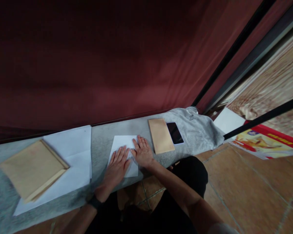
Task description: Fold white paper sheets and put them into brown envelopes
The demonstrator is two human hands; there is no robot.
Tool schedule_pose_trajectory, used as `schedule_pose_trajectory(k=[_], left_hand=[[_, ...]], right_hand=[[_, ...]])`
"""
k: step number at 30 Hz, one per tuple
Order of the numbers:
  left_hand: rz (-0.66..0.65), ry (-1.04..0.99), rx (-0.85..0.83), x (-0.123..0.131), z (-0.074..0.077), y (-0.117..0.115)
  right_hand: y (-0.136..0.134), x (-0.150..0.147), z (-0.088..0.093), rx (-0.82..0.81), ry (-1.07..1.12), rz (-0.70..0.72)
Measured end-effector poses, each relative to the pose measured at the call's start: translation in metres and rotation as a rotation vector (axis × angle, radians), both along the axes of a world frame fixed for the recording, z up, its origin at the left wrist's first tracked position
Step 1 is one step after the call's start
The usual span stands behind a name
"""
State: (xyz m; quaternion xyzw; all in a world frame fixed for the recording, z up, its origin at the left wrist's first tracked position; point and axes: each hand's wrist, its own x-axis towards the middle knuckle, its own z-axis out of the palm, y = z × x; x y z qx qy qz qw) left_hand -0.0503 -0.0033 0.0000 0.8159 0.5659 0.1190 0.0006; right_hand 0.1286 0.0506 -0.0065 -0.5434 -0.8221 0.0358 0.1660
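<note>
A folded sheet of white paper [122, 140] lies on the cloth-covered bench in front of me. My left hand [117, 166] rests flat on its left part, fingers stretched out. Over the right edge of the same paper lies my right hand [143, 152], palm down with its fingers spread. The two hands nearly meet at the thumbs and hide much of the sheet. Just right of my right hand is a brown paper envelope [161, 136], with a dark-screened phone [175, 133] beside it.
Brown envelopes [34, 169] lie on a stack of white paper [72, 146] at the left of the grey cloth [101, 143]. A dark red curtain [100, 65] hangs behind. Black poles [234, 55] and a printed red-and-yellow box [263, 141] are at the right, above floor tiles [246, 191].
</note>
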Motion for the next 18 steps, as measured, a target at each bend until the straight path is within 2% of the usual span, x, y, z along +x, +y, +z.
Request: schedule_pose_trajectory(k=[5, 11, 18], left_hand=[[-0.039, 0.014, 0.001, -0.002, 0.000, -0.028], [-0.267, 0.060, -0.011, -0.010, 0.012, -0.036], [-0.265, 0.064, -0.064, -0.007, 0.020, -0.042]], right_hand=[[-0.001, 0.001, 0.003, -0.006, -0.005, 0.008], [-0.002, 0.002, 0.002, -0.017, -0.011, 0.011], [-0.002, 0.003, 0.001, -0.003, -0.041, 0.026]])
